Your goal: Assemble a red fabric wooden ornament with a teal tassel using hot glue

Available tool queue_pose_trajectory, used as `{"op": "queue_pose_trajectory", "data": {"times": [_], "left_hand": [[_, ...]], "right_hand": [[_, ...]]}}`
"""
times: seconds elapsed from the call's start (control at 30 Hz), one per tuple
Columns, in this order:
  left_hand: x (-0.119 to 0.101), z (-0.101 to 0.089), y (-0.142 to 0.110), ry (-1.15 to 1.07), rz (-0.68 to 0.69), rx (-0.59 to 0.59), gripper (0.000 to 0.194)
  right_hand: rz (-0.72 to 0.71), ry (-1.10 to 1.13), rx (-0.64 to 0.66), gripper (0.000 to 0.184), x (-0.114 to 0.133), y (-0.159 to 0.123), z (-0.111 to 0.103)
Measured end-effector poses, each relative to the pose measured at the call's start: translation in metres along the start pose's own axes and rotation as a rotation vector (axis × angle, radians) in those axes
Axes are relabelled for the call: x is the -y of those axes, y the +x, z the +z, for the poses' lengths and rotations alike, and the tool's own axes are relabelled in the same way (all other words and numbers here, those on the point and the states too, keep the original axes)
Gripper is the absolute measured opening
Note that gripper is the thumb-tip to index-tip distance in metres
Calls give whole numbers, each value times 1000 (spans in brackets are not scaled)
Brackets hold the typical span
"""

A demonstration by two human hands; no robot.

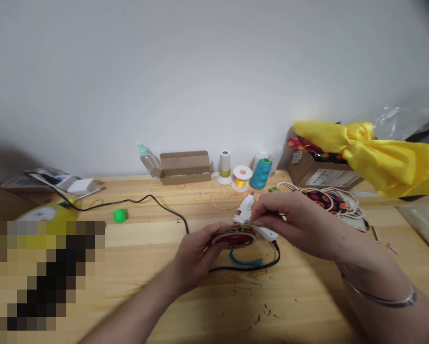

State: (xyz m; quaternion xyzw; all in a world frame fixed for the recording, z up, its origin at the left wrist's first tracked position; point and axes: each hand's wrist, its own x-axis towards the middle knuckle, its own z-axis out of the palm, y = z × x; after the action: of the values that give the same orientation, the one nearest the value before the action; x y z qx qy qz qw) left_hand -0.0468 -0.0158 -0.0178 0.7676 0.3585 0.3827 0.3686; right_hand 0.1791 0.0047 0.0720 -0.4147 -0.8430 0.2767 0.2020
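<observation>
A red, black-patterned fabric piece point(235, 237); a turquoise thread cone point(261, 174); a yellow satin cloth point(375, 153); a green round cap point(120, 215); a pale wooden surface point(135, 258).

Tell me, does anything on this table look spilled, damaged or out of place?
Nothing looks damaged. Small dark scraps lie scattered on the wooden table in front of the hands, and a loose loop of yellow wire lies off its spool. The clear spray bottle leans tilted against the cardboard box.

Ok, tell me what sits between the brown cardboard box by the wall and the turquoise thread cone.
In the head view, between the brown cardboard box and turquoise thread cone stand a white spool with yellow thread and a small yellow-wire spool.
</observation>
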Motion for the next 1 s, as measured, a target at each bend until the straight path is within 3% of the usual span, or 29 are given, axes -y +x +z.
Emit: {"op": "queue_pose_trajectory", "data": {"times": [0.2, 1.0], "left_hand": [[0, 0, 0, 23, -16, -1, 29], [-2, 0, -1, 30, -18, -31, 30]], "right_hand": [[-49, 13, 29, 15, 3, 2, 1], [-137, 22, -86, 17, 3, 2, 6]]}}
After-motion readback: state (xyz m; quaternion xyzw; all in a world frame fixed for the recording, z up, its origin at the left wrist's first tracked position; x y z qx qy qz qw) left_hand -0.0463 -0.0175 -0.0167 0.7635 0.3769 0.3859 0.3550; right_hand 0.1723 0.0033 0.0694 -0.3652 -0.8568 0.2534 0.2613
